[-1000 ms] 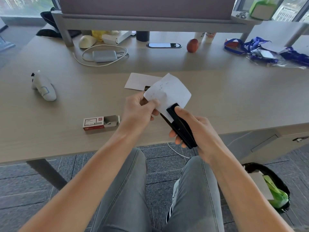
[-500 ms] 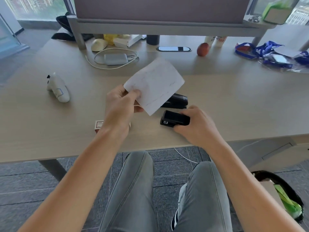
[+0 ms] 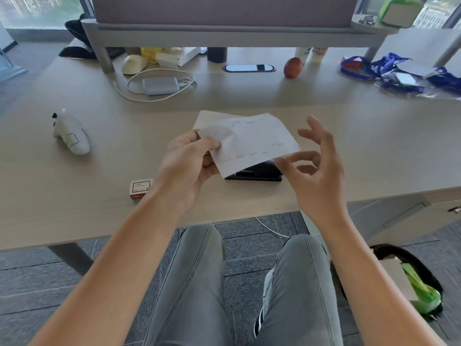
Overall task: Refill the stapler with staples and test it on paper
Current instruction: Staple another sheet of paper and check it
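Right hand [image 3: 316,176] had released the stapler [image 3: 254,173] onto the desk's near edge, fingers spread; left hand [image 3: 189,161] pinched the stapled paper [image 3: 252,143]: test apparently done.

Bare desk [image 3: 361,151] right of stapler [image 3: 257,172]

matt wood-look desk [image 3: 374,151], creased paper [image 3: 254,143], glossy black stapler [image 3: 259,171]

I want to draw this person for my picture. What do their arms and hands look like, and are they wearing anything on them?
Both arms are bare right up to the picture's bottom edge, so no sleeves show. The left hand and the right hand have no gloves, and I see no rings, watch or bracelets. Each hand has long, slim fingers. Below the arms, the person wears grey jeans.
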Demonstrator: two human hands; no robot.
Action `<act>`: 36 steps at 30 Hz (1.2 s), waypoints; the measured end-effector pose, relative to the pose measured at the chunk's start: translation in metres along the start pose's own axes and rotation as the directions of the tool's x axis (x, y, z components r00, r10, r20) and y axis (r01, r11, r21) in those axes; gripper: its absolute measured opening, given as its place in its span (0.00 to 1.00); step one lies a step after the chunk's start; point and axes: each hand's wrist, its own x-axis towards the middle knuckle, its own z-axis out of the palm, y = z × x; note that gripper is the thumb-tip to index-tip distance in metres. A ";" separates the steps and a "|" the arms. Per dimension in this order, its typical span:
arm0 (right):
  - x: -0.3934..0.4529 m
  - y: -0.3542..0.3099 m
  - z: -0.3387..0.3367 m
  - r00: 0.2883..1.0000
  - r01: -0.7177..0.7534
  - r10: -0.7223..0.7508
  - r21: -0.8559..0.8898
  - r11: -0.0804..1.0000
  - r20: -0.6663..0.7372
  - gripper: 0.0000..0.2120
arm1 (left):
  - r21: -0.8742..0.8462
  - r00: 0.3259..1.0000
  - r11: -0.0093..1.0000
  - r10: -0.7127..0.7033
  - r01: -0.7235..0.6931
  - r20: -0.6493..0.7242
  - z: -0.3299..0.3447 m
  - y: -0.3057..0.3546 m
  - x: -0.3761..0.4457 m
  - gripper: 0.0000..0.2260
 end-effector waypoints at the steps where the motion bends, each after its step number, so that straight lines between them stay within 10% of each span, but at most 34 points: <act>1: -0.001 0.000 -0.007 1.000 0.014 -0.014 0.043 0.999 0.008 0.31 | 0.017 1.000 1.000 -0.019 0.018 0.017 0.005 -0.002 -0.001 0.11; 8: -0.005 -0.004 -0.047 0.997 -0.007 -0.010 0.237 0.972 0.072 0.04 | 0.237 0.994 0.966 0.090 -0.103 0.068 0.031 -0.010 -0.013 0.11; 13: 0.002 -0.010 -0.061 0.987 -0.160 0.150 0.190 0.969 0.065 0.02 | 0.343 0.978 0.916 0.187 -0.208 0.093 0.040 -0.015 -0.022 0.16; 19: 0.009 -0.014 -0.067 0.964 -0.243 0.232 0.075 0.967 0.131 0.03 | 0.640 0.881 0.631 0.444 -0.438 0.164 0.042 -0.022 -0.021 0.04; 28: 0.007 -0.017 -0.075 0.946 -0.321 0.307 0.168 0.932 0.104 0.04 | 0.401 0.970 0.884 0.230 -0.242 0.078 0.055 -0.024 -0.020 0.11; 36: -0.002 -0.017 -0.090 0.944 -0.330 0.325 0.166 0.929 0.058 0.06 | 0.406 0.976 0.888 0.190 -0.217 0.107 0.064 -0.030 -0.029 0.10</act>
